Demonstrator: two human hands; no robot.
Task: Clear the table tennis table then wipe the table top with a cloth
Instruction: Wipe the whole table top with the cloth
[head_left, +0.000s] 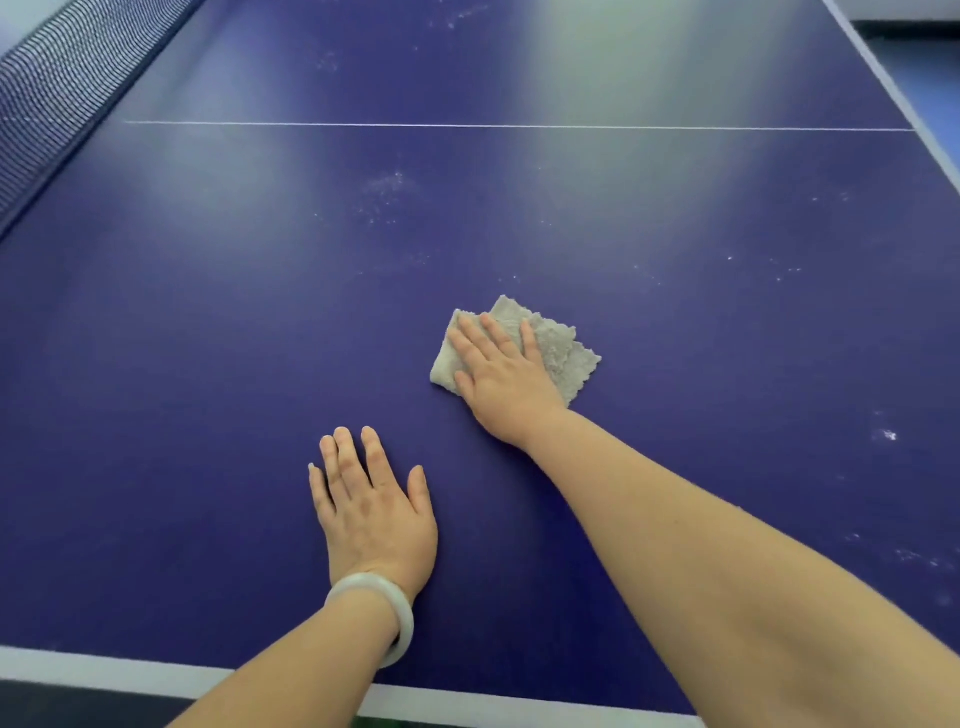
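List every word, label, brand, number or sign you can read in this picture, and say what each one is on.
None: no readable text shows anywhere in this view.
The table top bears only white lines and pale specks.
The cloth under the right hand, the bracelet and the net carry no print or logo.
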